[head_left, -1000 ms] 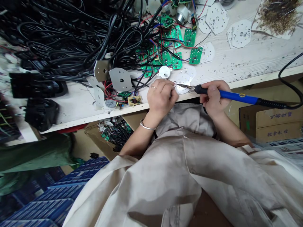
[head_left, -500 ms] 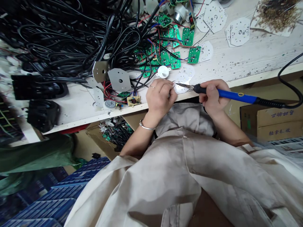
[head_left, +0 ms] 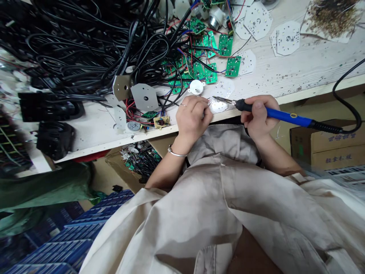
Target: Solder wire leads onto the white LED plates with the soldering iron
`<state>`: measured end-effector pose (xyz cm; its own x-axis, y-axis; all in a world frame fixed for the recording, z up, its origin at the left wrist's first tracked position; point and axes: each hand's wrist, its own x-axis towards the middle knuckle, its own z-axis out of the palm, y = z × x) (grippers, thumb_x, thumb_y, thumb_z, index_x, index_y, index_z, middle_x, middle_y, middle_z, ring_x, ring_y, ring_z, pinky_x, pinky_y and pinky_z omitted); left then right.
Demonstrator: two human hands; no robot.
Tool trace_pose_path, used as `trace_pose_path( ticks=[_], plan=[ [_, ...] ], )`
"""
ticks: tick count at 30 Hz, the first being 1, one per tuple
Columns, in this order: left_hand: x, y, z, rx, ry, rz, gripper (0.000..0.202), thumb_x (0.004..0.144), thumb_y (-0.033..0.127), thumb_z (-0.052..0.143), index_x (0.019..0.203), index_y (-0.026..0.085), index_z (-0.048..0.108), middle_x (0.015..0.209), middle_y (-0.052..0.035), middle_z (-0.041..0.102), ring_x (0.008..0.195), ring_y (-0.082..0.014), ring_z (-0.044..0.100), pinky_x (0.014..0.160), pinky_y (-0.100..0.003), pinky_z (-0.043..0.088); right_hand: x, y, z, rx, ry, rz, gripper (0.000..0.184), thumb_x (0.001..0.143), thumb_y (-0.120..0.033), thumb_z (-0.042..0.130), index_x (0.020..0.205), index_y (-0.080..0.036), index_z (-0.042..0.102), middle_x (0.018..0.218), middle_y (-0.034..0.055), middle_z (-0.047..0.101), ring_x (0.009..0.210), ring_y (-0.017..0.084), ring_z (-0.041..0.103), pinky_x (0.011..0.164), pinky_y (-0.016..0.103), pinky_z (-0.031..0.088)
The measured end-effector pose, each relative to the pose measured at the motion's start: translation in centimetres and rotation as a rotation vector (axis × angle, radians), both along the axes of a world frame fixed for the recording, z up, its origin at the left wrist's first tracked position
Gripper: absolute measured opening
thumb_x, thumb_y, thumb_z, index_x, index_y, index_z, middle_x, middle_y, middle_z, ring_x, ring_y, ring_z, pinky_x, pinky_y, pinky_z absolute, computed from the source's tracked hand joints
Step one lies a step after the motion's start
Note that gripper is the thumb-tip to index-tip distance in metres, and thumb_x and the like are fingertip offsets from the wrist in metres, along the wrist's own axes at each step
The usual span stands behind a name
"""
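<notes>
My left hand (head_left: 192, 120), with a ring and a bangle, pinches a thin wire (head_left: 209, 102) at the edge of a white round LED board (head_left: 219, 107). My right hand (head_left: 259, 116) grips a blue-handled soldering iron (head_left: 285, 116). Its metal tip (head_left: 219, 99) sits just above that board, close to my left fingertips. My left fingers hide part of the board, and I cannot tell whether the tip touches it. A second white LED board (head_left: 224, 89) lies just beyond.
Along the bench edge (head_left: 299, 96) lie a heap of black cables (head_left: 85, 49), several green circuit boards (head_left: 234, 66), metal brackets (head_left: 141, 97) and white LED boards. Below the bench stand cardboard boxes (head_left: 322, 148) and blue crates (head_left: 71, 236). The iron's black cord curves off to the right.
The soldering iron's tip has lifted slightly from the board, and the handle has swung a little. My left hand has barely moved. The whole view has shifted slightly.
</notes>
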<state>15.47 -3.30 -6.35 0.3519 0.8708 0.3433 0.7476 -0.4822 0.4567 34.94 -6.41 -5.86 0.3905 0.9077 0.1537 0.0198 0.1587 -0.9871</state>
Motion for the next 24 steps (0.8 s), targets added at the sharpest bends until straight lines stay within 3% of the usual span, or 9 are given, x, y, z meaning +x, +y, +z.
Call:
trace_pose_path(
  ticks=[3,5,8,10,12,17,22,24],
  plan=[
    [0.1,0.1,0.0,0.076,-0.003,-0.001,0.012,0.094,0.018,0.051,0.086,0.023,0.058,0.095,-0.0023,0.074,0.094,-0.0182,0.069,0.09,-0.038,0.055,-0.2,0.1,0.0,0.032,-0.038,-0.065,0.034,0.098,-0.06,0.051,0.094,-0.03,0.066,0.05,-0.01,0.049,0.033,0.005,0.046,0.033,0.018,0.03],
    [0.1,0.2,0.0,0.103,0.001,-0.007,0.011,0.094,0.018,0.052,0.086,0.023,0.058,0.094,-0.0022,0.074,0.093,-0.0178,0.069,0.089,-0.037,0.056,-0.1,0.0,0.0,0.06,-0.096,-0.058,0.027,0.101,-0.055,0.048,0.107,-0.034,0.064,0.061,-0.0087,0.061,0.04,0.007,0.056,0.039,0.02,0.042],
    [0.1,0.2,0.1,0.094,0.028,-0.011,0.012,0.094,0.018,0.051,0.085,0.022,0.058,0.093,-0.0022,0.074,0.093,-0.0177,0.069,0.088,-0.037,0.056,0.3,0.1,0.0,0.162,-0.238,0.034,0.023,0.1,-0.042,0.054,0.122,-0.04,0.061,0.095,-0.004,0.075,0.07,0.014,0.075,0.064,0.031,0.063],
    [0.1,0.0,0.4,0.071,0.046,-0.012,0.013,0.095,0.018,0.051,0.086,0.022,0.059,0.094,-0.0029,0.074,0.094,-0.0181,0.068,0.089,-0.037,0.055,0.5,0.4,-0.1,0.191,-0.4,0.086,0.025,0.1,-0.038,0.055,0.123,-0.039,0.061,0.109,-0.0005,0.076,0.088,0.017,0.078,0.082,0.037,0.066],
    [0.1,-0.2,0.7,0.062,0.057,-0.025,0.013,0.097,0.019,0.051,0.089,0.021,0.061,0.098,-0.0049,0.073,0.095,-0.0189,0.067,0.088,-0.037,0.054,0.5,0.8,-0.3,0.191,-0.531,0.118,0.025,0.1,-0.037,0.052,0.123,-0.036,0.063,0.114,0.0023,0.075,0.098,0.019,0.077,0.09,0.039,0.064],
    [-1.1,-0.4,2.3,0.102,0.282,-0.079,0.014,0.099,0.023,0.053,0.094,0.019,0.065,0.104,-0.0096,0.074,0.091,-0.0227,0.065,0.081,-0.038,0.05,0.1,1.5,-1.3,0.171,-0.714,0.167,0.025,0.099,-0.034,0.052,0.119,-0.032,0.067,0.112,0.0053,0.074,0.104,0.021,0.073,0.085,0.033,0.06],
    [-4.7,0.3,5.8,0.181,0.545,-0.299,0.019,0.098,0.019,0.052,0.084,0.017,0.064,0.087,-0.0084,0.071,0.077,-0.0217,0.062,0.072,-0.035,0.051,0.0,1.4,-2.1,0.175,-0.812,0.134,0.024,0.097,-0.03,0.052,0.113,-0.031,0.07,0.101,0.0032,0.074,0.09,0.017,0.07,0.075,0.029,0.056],
    [-6.7,0.2,7.2,0.189,0.58,-0.33,0.02,0.097,0.018,0.051,0.081,0.018,0.063,0.083,-0.0079,0.068,0.074,-0.0217,0.06,0.069,-0.035,0.05,-0.1,1.4,-2.3,0.179,-0.808,0.117,0.024,0.096,-0.03,0.054,0.113,-0.032,0.07,0.097,0.0018,0.073,0.087,0.017,0.069,0.075,0.029,0.055]
  ],
)
